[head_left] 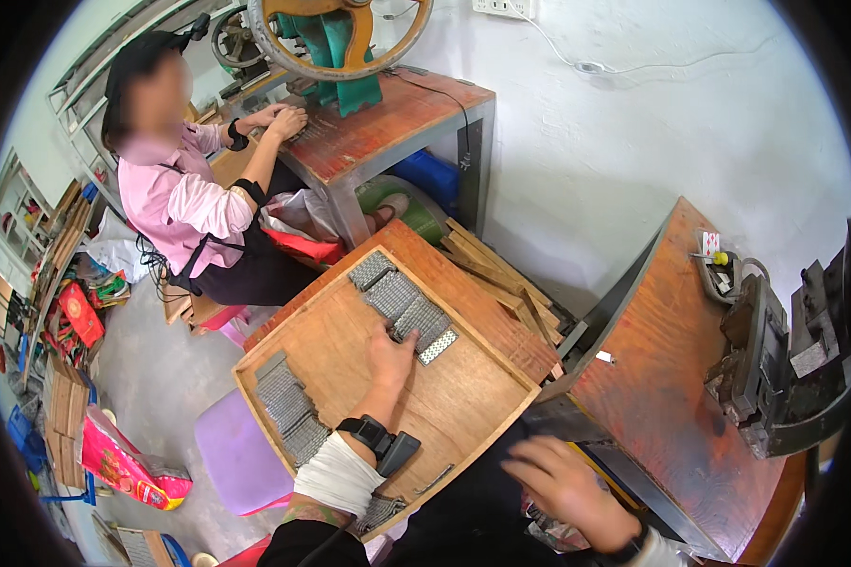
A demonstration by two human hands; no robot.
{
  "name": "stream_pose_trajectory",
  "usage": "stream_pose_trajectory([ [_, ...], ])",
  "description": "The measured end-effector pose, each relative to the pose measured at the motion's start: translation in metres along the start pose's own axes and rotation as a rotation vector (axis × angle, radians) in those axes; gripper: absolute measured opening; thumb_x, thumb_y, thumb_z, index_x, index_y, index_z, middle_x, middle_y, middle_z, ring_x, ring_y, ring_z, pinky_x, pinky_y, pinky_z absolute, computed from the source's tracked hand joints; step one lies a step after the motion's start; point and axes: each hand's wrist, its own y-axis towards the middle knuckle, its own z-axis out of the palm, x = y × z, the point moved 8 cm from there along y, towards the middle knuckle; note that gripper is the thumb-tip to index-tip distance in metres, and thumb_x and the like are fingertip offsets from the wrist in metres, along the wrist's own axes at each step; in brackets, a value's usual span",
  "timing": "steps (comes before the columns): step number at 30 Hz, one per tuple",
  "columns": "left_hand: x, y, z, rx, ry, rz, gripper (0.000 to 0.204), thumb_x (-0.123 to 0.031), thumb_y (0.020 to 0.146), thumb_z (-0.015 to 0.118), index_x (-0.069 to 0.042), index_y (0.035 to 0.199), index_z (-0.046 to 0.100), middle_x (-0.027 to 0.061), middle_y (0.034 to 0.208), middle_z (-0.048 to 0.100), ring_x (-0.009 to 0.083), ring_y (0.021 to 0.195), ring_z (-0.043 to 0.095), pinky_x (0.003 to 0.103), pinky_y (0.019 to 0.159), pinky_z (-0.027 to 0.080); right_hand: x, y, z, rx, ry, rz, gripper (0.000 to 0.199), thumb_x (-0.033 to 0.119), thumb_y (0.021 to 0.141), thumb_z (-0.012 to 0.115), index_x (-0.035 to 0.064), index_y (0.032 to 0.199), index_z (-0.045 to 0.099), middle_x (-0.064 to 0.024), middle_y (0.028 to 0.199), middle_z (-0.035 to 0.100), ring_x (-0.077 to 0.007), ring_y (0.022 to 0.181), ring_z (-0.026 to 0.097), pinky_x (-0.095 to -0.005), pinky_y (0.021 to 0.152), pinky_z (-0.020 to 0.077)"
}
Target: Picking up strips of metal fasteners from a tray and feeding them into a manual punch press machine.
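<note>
A shallow wooden tray [473, 406] lies tilted in front of me. Along its far side runs a block of small grey metal pieces [407, 304] packed in rows, with a paler, dotted end [438, 347]. My left hand [390, 361] reaches into the tray, its thumb and fingers closed around the near edge of that block. A second group of grey pieces [291, 408] lines the tray's left side, and a smaller group [380, 513] sits by my left wrist. To the right of the tray my right hand [567, 487] hovers with fingers apart, holding nothing.
A co-worker in pink [184, 203] sits at a red-topped bench [397, 123] under a green press with a large handwheel [350, 66]. Right of me stands a wooden-topped metal table [671, 397] with a dark machine [756, 350]. Wood strips [492, 274] and a purple stool [241, 439] are nearby.
</note>
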Motion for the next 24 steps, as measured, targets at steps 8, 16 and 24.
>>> stream_pose_trajectory([
  [8,0.001,0.008,0.004,0.119,-0.123,0.049,0.025,-0.008,0.077,0.07,0.0,0.1,0.065,0.0169,0.089,0.068,0.0279,0.082,0.067,0.034,0.074,0.052,-0.114,0.13,0.137,-0.055,-0.134,0.038,0.023,0.004,0.074,0.056,0.0005,0.096,0.063,-0.0136,0.1,0.06,-0.033,0.097,0.055,-0.0367,0.083,0.0476],
  [16,-0.021,0.007,-0.01,0.07,0.11,0.319,0.022,0.002,0.077,0.06,-0.001,0.098,0.066,0.0191,0.092,0.066,0.0343,0.087,0.063,0.039,0.078,0.051,-0.121,0.146,0.141,0.079,-0.129,0.17,0.026,0.001,0.062,0.072,0.0041,0.086,0.063,-0.0136,0.098,0.057,-0.0335,0.096,0.054,-0.0393,0.082,0.0472],
  [24,-0.027,0.01,-0.004,0.16,0.146,0.087,0.021,-0.002,0.078,0.059,-0.001,0.097,0.065,0.022,0.095,0.064,0.0373,0.091,0.061,0.041,0.08,0.049,-0.128,0.171,0.132,-0.083,-0.087,-0.007,0.023,0.001,0.063,0.067,0.0036,0.084,0.061,-0.0144,0.101,0.057,-0.033,0.094,0.053,-0.04,0.08,0.0478],
])
